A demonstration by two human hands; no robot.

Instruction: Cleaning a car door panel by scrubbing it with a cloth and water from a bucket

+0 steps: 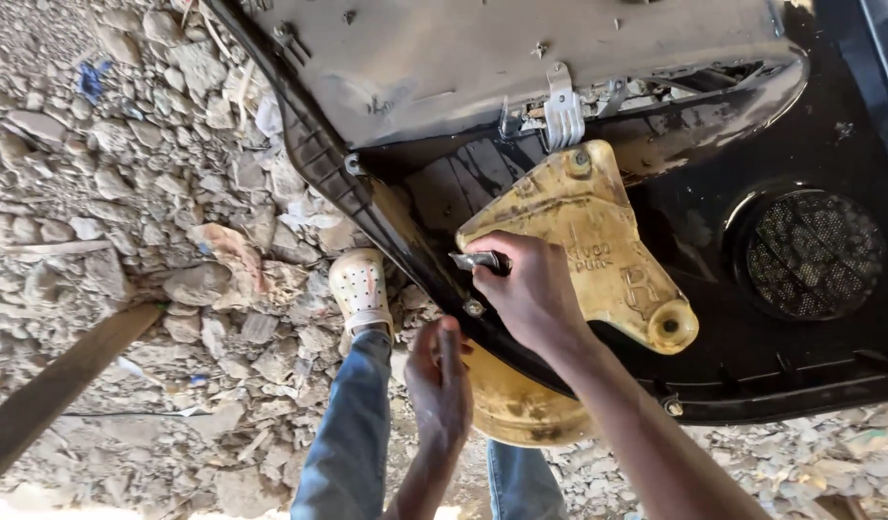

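Working: a person is leaning over an upturned car door panel (559, 58), its black inner side facing up, above rubble-strewn ground (126, 193)
Step in hand: judging by the pose, a fastener along the panel's lower edge is being loosened or tightened, where a yellowed foam block (598, 241) is sitting against the black plastic
Right hand: the right hand (530, 289) is closing firmly around a small metal tool (475, 260), its silvery tip poking out to the left of the fist, right at the block's left corner
Left hand: the left hand (442, 380) is reaching up beneath the panel's rim with fingers loosely curled; whether it is gripping anything cannot be told, as the edge is hiding the fingertips
Next move: it is likely calling for a steady turn of the tool while the lower hand is bracing the rim, since the panel is resting at a tilt
Nearby: a small screw head (475, 308) is showing just below the fist, a round speaker grille (811, 252) is lying well to the right, and a metal clip (564, 111) is standing above the block
In the way: the person's own leg in blue jeans (352, 433) and a white perforated clog (359, 287) are crowding the space under the panel, and a wooden plank (59, 385) is slanting across the loose stones at left
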